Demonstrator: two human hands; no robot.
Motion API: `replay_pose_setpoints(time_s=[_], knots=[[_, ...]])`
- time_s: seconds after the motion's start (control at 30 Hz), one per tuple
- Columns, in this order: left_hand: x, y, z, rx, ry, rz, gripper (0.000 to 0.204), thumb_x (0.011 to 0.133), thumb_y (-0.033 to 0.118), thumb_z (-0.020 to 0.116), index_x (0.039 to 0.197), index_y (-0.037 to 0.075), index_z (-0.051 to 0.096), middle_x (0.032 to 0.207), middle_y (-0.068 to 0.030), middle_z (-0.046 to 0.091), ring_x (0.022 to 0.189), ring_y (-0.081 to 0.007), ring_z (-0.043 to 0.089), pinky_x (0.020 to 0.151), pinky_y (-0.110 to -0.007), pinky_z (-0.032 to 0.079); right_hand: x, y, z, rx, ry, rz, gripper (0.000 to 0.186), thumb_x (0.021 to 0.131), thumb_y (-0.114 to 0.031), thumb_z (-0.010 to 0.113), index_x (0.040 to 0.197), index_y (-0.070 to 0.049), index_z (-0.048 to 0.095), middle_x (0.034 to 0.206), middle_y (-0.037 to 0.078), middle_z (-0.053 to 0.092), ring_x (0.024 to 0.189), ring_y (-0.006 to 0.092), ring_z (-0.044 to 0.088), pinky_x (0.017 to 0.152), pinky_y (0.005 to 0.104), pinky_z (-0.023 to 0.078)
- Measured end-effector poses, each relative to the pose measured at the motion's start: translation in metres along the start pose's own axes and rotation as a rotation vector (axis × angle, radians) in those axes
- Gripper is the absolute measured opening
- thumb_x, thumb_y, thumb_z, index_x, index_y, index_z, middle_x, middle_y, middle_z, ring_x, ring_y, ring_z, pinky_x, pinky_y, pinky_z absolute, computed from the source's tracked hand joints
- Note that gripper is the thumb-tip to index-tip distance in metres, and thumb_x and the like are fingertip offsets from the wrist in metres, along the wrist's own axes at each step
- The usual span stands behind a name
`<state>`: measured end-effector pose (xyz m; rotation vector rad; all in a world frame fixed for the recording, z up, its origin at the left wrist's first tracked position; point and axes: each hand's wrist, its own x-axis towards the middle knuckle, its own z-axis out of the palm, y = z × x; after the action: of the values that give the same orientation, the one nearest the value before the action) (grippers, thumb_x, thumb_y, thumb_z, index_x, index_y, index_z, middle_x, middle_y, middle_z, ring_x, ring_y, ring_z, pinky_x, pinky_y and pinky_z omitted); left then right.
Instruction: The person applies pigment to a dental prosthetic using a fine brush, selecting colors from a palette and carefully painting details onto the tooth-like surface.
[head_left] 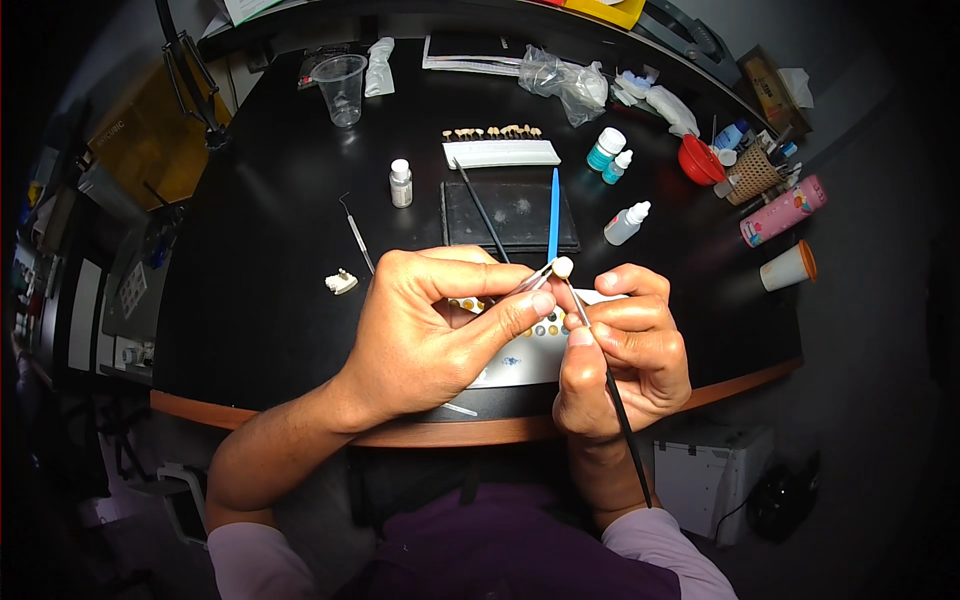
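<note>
My left hand [425, 335] pinches a pair of metal tweezers [536, 280], whose tips grip a small white tooth crown [562, 267]. From the right, my right hand [640, 350] holds a thin brush [622, 420] with a black handle like a pen. Its tip points up at the underside of the crown; whether it touches I cannot tell. Below both hands lies a white palette [520, 372] with several coloured spots and a blue smear, partly hidden by my fingers. Beyond them are a dark rectangular slab [510, 213], a blue stick [554, 205] and another dark brush [480, 208].
A tooth shade guide [500, 153] stands at the back. Small bottles [401, 184] [627, 223] flank the slab. A dental probe [356, 232] and a tooth model [341, 282] lie left. Rightward are a red bowl [700, 160], a pink can [784, 212] and a paper cup [786, 269].
</note>
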<state>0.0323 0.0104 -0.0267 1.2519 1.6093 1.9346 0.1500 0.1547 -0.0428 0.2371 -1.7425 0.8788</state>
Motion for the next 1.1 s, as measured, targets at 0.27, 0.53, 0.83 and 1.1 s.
replay_pose_setpoints(time_s=[0.27, 0.53, 0.83, 1.1], knots=[[-0.0004, -0.0001, -0.0005, -0.006, -0.005, 0.004, 0.019, 0.093, -0.001, 0.08, 0.112, -0.002, 0.082, 0.091, -0.0134, 0.078, 0.08, -0.0115, 0.071, 0.068, -0.023, 0.055, 0.0001, 0.0, -0.001, -0.01, -0.006, 0.0, 0.026, 0.077, 0.012, 0.072, 0.095, -0.004, 0.061, 0.084, 0.01, 0.07, 0.099, 0.0286, 0.067, 0.084, 0.0386, 0.06], [-0.0012, -0.0038, 0.0012, -0.001, 0.014, 0.034, 0.02, 0.091, -0.003, 0.081, 0.111, -0.002, 0.082, 0.09, -0.0122, 0.077, 0.081, -0.0124, 0.072, 0.069, -0.023, 0.055, -0.0001, -0.0005, 0.0012, 0.027, 0.015, 0.017, 0.026, 0.077, 0.013, 0.071, 0.094, -0.003, 0.059, 0.085, 0.011, 0.068, 0.099, 0.029, 0.067, 0.082, 0.0394, 0.066], [-0.0021, -0.0024, 0.0022, 0.116, 0.041, 0.085, 0.018, 0.088, -0.002, 0.083, 0.106, -0.001, 0.084, 0.088, -0.0115, 0.077, 0.077, -0.0116, 0.071, 0.067, -0.023, 0.054, 0.0012, -0.0024, -0.0002, 0.026, -0.001, 0.016, 0.028, 0.075, 0.014, 0.07, 0.093, -0.003, 0.058, 0.086, 0.012, 0.068, 0.1, 0.0297, 0.067, 0.082, 0.0413, 0.068], [-0.0014, -0.0031, 0.0036, 0.162, 0.075, 0.161, 0.017, 0.086, -0.002, 0.084, 0.102, 0.0, 0.084, 0.084, -0.0105, 0.077, 0.072, -0.0109, 0.07, 0.062, -0.023, 0.052, 0.001, -0.0032, -0.0011, -0.002, -0.014, 0.031, 0.028, 0.074, 0.014, 0.07, 0.093, -0.003, 0.059, 0.085, 0.012, 0.069, 0.099, 0.0298, 0.068, 0.081, 0.0404, 0.066]])
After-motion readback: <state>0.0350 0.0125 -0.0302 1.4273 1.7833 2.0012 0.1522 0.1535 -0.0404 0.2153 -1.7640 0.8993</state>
